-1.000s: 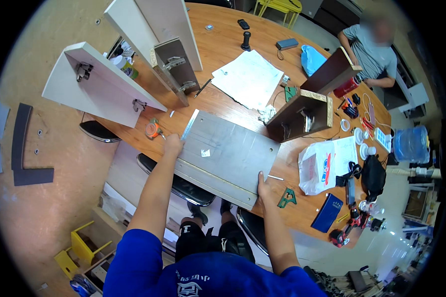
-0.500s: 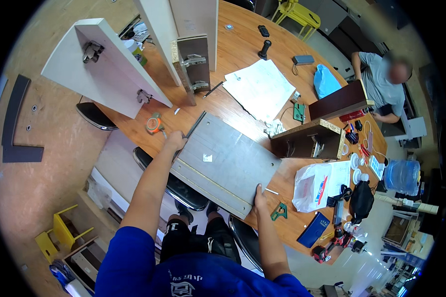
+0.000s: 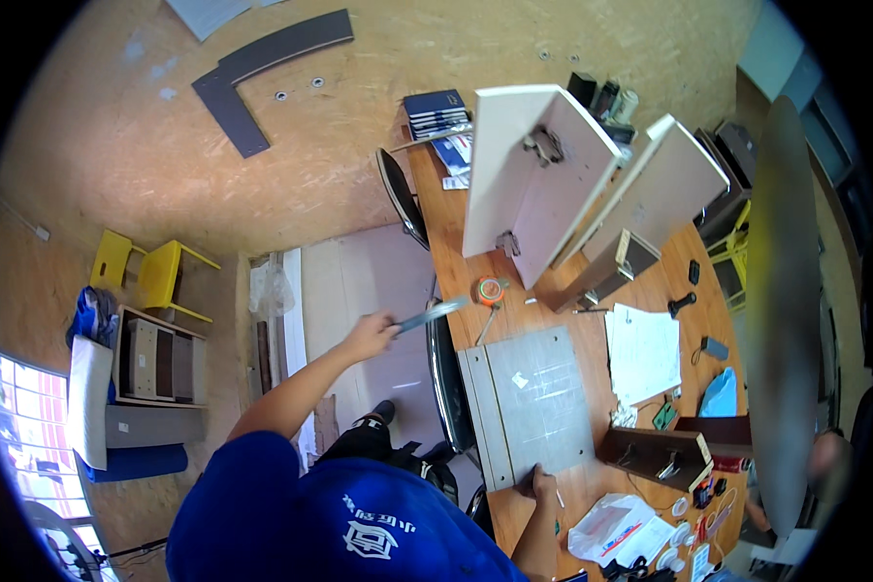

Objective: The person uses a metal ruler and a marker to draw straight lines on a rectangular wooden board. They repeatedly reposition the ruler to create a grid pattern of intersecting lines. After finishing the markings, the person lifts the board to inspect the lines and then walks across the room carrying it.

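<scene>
My left hand (image 3: 369,337) is closed round a slim grey strip-like tool (image 3: 427,316) with a shiny end, blurred by motion. It is held out over the floor, left of the table and clear of the board. A flat grey board (image 3: 543,407) lies on the table, its left edge near the table's edge. It has a long groove, small corner holes and a white label. My right hand (image 3: 543,482) grips the board at its near right corner. An orange and grey tape measure (image 3: 490,290) rests just beyond the board, with a thin stick-like piece beside it.
White panels with hinges (image 3: 514,175) stand upright at the far side of the table. White paper sheets (image 3: 642,351), a dark hinged box-like piece (image 3: 656,456) and a white plastic bag (image 3: 619,529) lie to the right. Black chairs (image 3: 446,373) line the table's left edge. A blurred person is far right.
My view has turned to the left. My left hand has left the board's edge and swung outward with the grey strip-like tool. My right hand remains at the board's corner.
</scene>
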Motion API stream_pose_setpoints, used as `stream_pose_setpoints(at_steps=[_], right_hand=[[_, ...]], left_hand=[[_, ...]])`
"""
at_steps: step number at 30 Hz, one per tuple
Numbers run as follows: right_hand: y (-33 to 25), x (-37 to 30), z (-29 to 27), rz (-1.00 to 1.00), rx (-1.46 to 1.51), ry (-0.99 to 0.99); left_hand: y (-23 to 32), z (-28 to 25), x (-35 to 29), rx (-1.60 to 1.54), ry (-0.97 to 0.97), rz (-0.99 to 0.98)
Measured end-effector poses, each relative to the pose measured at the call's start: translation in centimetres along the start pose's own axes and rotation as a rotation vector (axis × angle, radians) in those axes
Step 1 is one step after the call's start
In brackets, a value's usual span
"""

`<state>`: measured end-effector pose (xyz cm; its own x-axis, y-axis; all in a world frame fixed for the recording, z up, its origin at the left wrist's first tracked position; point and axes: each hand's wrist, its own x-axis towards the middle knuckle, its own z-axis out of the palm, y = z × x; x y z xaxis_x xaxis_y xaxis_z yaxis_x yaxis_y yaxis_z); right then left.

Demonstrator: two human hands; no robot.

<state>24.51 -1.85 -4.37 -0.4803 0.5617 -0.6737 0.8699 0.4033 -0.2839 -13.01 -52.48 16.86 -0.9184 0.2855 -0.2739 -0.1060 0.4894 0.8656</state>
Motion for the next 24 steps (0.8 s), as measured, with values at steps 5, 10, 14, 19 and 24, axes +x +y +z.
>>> stream_pose_setpoints(at_steps=[5, 10, 14, 19, 24], right_hand=[[-7.5, -3.1, 0.1, 0.138, 0.195, 0.054], [-18.3, -2.4, 0.6, -0.27, 0.383, 0.269], [-38.3, -5.8, 11.0, -0.435, 0.612, -0.148], [-51.9, -13.6, 16.7, -0.572, 0.344, -0.524], [-56.1, -10.0, 18.8, -0.496, 0.363, -0.521]], left_hand=[[-8.1, -16.2, -11.1, -0.115, 0.357, -0.172], [-17.5, -25.3, -12.5, 0.256, 0.38, -0.356], [-32.4, -34.2, -15.3, 0.428, 0.147, -0.734], [-37.1, -41.8, -12.9, 0.668, -0.113, -0.942], [-30.0, -50.8, 5.4, 0.705, 0.237, -0.511]])
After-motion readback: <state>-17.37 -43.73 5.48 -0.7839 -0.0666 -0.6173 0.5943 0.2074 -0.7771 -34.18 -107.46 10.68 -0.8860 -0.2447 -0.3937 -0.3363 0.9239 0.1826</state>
